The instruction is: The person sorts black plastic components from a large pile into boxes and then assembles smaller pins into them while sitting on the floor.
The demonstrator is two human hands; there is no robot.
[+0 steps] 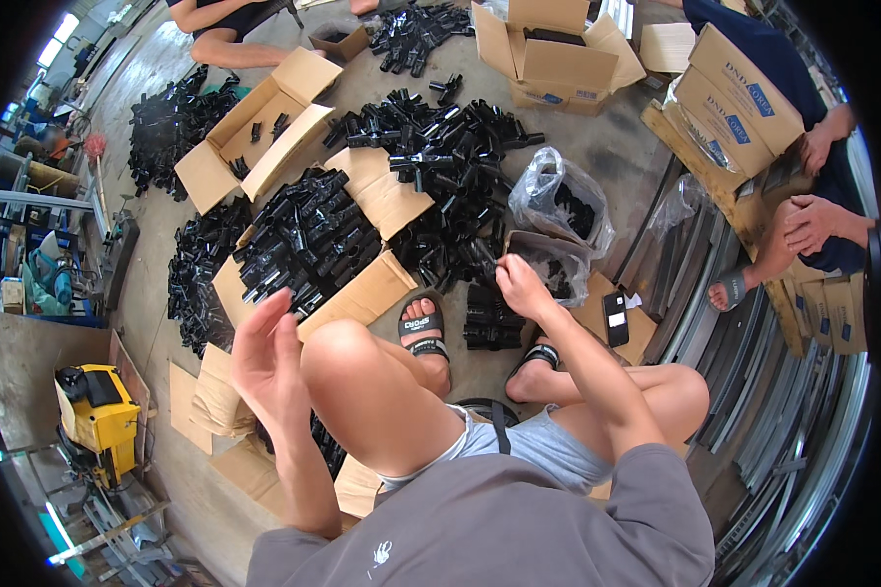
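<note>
My left hand is raised beside my left knee, its fingers loosely stretched and nothing visible in them. Below it stands an open cardboard box packed with black tubular parts. My right hand is closed in a pinch in front of me, at the edge of a clear plastic bag with small black pieces; what it holds, if anything, is too small to make out. A short stack of black parts lies on the floor between my feet, just below that hand.
Loose heaps of black parts cover the floor ahead. A second plastic bag, open boxes, a phone on cardboard and long metal profiles lie around. Other people sit at upper left and right; a yellow machine stands left.
</note>
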